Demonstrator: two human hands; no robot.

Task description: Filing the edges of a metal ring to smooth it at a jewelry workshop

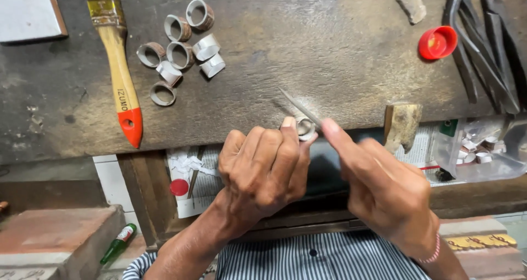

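My left hand (263, 167) pinches a small metal ring (305, 128) at the front edge of a dark worn workbench (307, 49). My right hand (379, 186) grips a thin metal file (299, 107), whose blade slants up to the left and passes through or across the ring. Both hands are at the bench's edge, touching near the ring. Several similar metal rings (181, 49) lie in a loose group on the bench at the upper left.
A paintbrush with a wooden handle and red tip (121, 66) lies left of the rings. A red cap (437, 42) and dark tongs (483, 44) sit upper right. A wooden peg (402, 125) juts from the bench edge. A clear bag of small metal pieces (477, 148) lies right.
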